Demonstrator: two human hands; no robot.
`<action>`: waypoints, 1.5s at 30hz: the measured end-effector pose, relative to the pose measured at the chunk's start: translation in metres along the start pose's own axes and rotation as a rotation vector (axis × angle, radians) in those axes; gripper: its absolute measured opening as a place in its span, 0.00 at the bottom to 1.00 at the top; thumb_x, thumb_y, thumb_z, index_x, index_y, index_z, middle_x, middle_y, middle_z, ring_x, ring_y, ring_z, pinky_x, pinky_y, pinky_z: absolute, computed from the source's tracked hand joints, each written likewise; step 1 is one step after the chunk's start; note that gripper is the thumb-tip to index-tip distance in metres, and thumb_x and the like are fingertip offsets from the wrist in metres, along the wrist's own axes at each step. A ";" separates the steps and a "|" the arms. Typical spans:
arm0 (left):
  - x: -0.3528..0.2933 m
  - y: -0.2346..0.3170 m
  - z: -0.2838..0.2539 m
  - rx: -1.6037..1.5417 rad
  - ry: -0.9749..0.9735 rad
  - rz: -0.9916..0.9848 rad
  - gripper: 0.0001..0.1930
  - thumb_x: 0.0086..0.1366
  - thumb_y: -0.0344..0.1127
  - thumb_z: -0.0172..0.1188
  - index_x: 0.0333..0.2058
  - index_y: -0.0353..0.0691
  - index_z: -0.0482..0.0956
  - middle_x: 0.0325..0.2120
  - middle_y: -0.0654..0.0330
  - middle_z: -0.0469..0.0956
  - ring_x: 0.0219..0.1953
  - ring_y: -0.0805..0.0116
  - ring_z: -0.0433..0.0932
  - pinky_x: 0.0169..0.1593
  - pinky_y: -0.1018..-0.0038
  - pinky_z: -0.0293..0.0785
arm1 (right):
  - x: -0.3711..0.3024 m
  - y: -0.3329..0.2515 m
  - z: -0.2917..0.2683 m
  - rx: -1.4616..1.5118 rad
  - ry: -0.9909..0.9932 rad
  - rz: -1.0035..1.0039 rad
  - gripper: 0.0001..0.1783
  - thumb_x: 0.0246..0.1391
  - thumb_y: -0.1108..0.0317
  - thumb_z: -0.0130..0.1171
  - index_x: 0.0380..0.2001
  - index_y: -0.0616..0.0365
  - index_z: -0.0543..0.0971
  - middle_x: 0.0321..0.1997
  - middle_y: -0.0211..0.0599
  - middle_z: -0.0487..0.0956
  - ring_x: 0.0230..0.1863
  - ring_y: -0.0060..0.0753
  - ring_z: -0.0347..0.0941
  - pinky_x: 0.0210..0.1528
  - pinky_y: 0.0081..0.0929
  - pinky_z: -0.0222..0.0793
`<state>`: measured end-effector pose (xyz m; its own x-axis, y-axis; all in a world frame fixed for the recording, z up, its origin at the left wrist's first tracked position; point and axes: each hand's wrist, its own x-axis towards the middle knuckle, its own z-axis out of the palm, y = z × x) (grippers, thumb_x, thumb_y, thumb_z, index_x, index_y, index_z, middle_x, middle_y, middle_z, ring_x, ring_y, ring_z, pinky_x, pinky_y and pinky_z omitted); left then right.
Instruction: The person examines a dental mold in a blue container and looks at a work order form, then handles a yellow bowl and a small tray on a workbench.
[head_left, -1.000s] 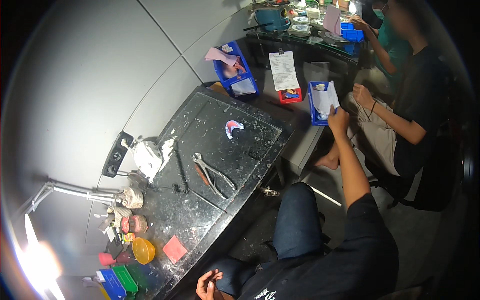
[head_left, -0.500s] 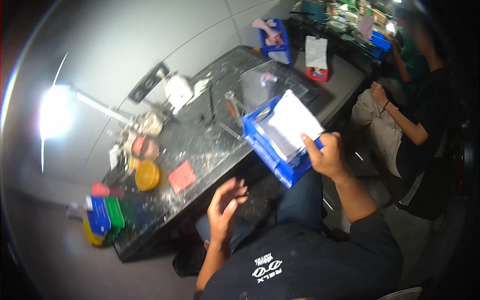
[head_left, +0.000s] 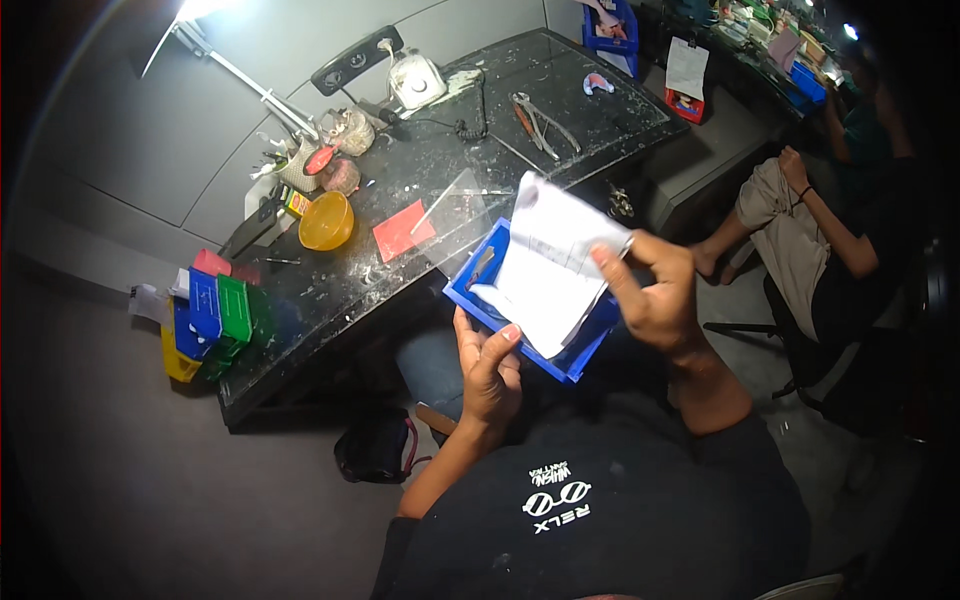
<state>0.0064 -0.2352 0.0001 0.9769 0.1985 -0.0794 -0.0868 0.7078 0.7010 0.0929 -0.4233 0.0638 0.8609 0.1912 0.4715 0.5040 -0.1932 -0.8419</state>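
Observation:
A blue plastic tray [head_left: 462,297] is held in front of my body, beyond the near edge of the workbench. My left hand [head_left: 488,368] grips its near left side, the thumb over the rim and the fingers beneath. Inside lie white papers [head_left: 545,290], covering most of the tray's contents; a small dark strip shows at the left end. My right hand [head_left: 655,290] pinches the right edge of the top sheet between thumb and fingers. Whether those fingers also touch the tray is hidden. A clear sheet [head_left: 462,220] sticks out beyond the tray's far left corner.
The dark workbench [head_left: 300,325] carries a red sheet [head_left: 405,230], a yellow bowl [head_left: 326,222], pliers [head_left: 543,128], a pink-and-blue arch-shaped piece [head_left: 598,84] and a lamp [head_left: 240,75]. Colored bins [head_left: 205,315] stand at its left end. A seated person [head_left: 810,235] is on the right.
My left hand has come from free air to grip the tray. The tray has moved left and nearer my body. The top paper now stands more raised. My view has shifted too.

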 end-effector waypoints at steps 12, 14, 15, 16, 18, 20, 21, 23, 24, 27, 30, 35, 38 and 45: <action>-0.001 0.001 -0.013 0.034 -0.024 0.067 0.41 0.55 0.35 0.60 0.66 0.36 0.53 0.57 0.50 0.67 0.59 0.56 0.70 0.63 0.59 0.69 | 0.011 0.011 -0.036 0.111 0.465 0.034 0.19 0.66 0.66 0.58 0.20 0.59 0.73 0.20 0.19 0.71 0.24 0.08 0.59 0.26 0.13 0.52; -0.001 0.000 -0.016 0.035 -0.030 0.063 0.40 0.55 0.35 0.60 0.66 0.36 0.53 0.57 0.50 0.66 0.60 0.56 0.70 0.63 0.59 0.69 | 0.011 0.002 -0.033 0.208 0.454 0.131 0.18 0.66 0.65 0.57 0.20 0.58 0.74 0.21 0.19 0.71 0.25 0.08 0.59 0.27 0.13 0.53; -0.001 0.000 -0.017 0.044 -0.036 0.063 0.40 0.55 0.35 0.59 0.66 0.36 0.53 0.57 0.50 0.66 0.60 0.56 0.70 0.63 0.59 0.69 | 0.012 -0.001 -0.031 0.314 0.444 0.227 0.18 0.67 0.64 0.56 0.21 0.58 0.74 0.22 0.19 0.70 0.25 0.08 0.59 0.28 0.14 0.53; -0.001 0.001 -0.017 0.051 -0.034 0.050 0.40 0.56 0.35 0.59 0.66 0.36 0.52 0.57 0.50 0.66 0.60 0.55 0.69 0.64 0.59 0.67 | 0.013 -0.001 -0.027 0.328 0.423 0.259 0.18 0.68 0.62 0.53 0.22 0.57 0.74 0.22 0.19 0.70 0.25 0.08 0.59 0.28 0.15 0.53; -0.002 0.001 -0.017 0.044 -0.036 0.057 0.40 0.55 0.36 0.59 0.66 0.35 0.52 0.57 0.49 0.66 0.60 0.55 0.69 0.65 0.59 0.66 | 0.011 0.017 -0.035 0.269 0.289 0.214 0.15 0.67 0.63 0.52 0.35 0.65 0.80 0.30 0.30 0.79 0.31 0.12 0.70 0.35 0.12 0.62; -0.003 -0.001 -0.017 0.050 -0.034 0.068 0.41 0.55 0.36 0.59 0.66 0.35 0.52 0.58 0.48 0.66 0.61 0.54 0.69 0.66 0.59 0.63 | 0.011 0.009 -0.031 0.460 0.196 0.317 0.17 0.68 0.62 0.50 0.36 0.66 0.79 0.30 0.29 0.79 0.31 0.12 0.70 0.35 0.11 0.61; -0.003 -0.002 -0.018 0.053 -0.037 0.060 0.41 0.55 0.36 0.59 0.66 0.35 0.52 0.58 0.48 0.66 0.61 0.54 0.69 0.66 0.59 0.63 | 0.011 0.007 -0.029 0.459 0.204 0.321 0.17 0.68 0.62 0.50 0.36 0.66 0.79 0.30 0.29 0.79 0.31 0.12 0.70 0.35 0.11 0.61; -0.003 -0.002 -0.019 -0.022 -0.054 0.038 0.42 0.54 0.34 0.61 0.66 0.35 0.53 0.58 0.50 0.65 0.62 0.57 0.65 0.68 0.61 0.56 | 0.013 0.007 -0.031 0.432 0.164 0.344 0.17 0.68 0.61 0.50 0.35 0.65 0.79 0.30 0.27 0.79 0.31 0.10 0.69 0.35 0.10 0.61; -0.003 -0.003 -0.017 -0.015 -0.046 0.045 0.42 0.54 0.34 0.60 0.66 0.35 0.52 0.58 0.49 0.65 0.62 0.56 0.65 0.68 0.61 0.56 | 0.013 0.012 -0.033 0.468 0.153 0.334 0.17 0.68 0.62 0.51 0.35 0.65 0.80 0.30 0.26 0.78 0.31 0.09 0.69 0.34 0.10 0.60; -0.003 -0.004 -0.019 -0.030 -0.044 0.027 0.43 0.53 0.34 0.60 0.66 0.35 0.52 0.58 0.49 0.66 0.62 0.56 0.66 0.69 0.60 0.56 | 0.015 0.011 -0.031 0.467 0.198 0.328 0.16 0.68 0.61 0.53 0.30 0.62 0.79 0.27 0.25 0.77 0.28 0.08 0.67 0.31 0.11 0.59; -0.004 -0.006 -0.022 -0.045 -0.048 0.021 0.43 0.53 0.34 0.60 0.66 0.35 0.51 0.57 0.48 0.66 0.62 0.55 0.67 0.69 0.60 0.56 | 0.016 -0.004 -0.021 0.466 0.269 0.339 0.16 0.68 0.61 0.53 0.30 0.62 0.79 0.25 0.23 0.76 0.27 0.08 0.66 0.30 0.11 0.60; -0.005 -0.006 -0.017 -0.038 -0.060 0.014 0.42 0.53 0.35 0.60 0.66 0.35 0.52 0.57 0.48 0.66 0.62 0.55 0.67 0.68 0.60 0.57 | 0.014 0.008 -0.033 0.439 0.206 0.336 0.17 0.69 0.60 0.51 0.31 0.62 0.79 0.26 0.25 0.76 0.27 0.08 0.67 0.31 0.12 0.62; -0.005 -0.005 -0.014 -0.034 -0.062 0.010 0.42 0.53 0.35 0.59 0.66 0.35 0.52 0.57 0.48 0.66 0.62 0.55 0.67 0.68 0.60 0.57 | 0.014 0.007 -0.033 0.440 0.198 0.346 0.18 0.70 0.60 0.51 0.31 0.62 0.79 0.26 0.25 0.76 0.28 0.08 0.68 0.31 0.13 0.62; -0.005 -0.004 -0.008 -0.025 -0.056 0.022 0.43 0.53 0.36 0.59 0.66 0.34 0.51 0.57 0.47 0.66 0.62 0.54 0.67 0.68 0.60 0.57 | 0.006 0.029 -0.035 -0.094 0.222 0.034 0.17 0.69 0.60 0.53 0.37 0.64 0.81 0.31 0.27 0.78 0.34 0.11 0.71 0.36 0.16 0.67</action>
<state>0.0002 -0.2338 -0.0080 0.9841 0.1762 -0.0242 -0.1121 0.7204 0.6845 0.1149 -0.4610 0.0515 0.8667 -0.0310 0.4979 0.4696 -0.2863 -0.8352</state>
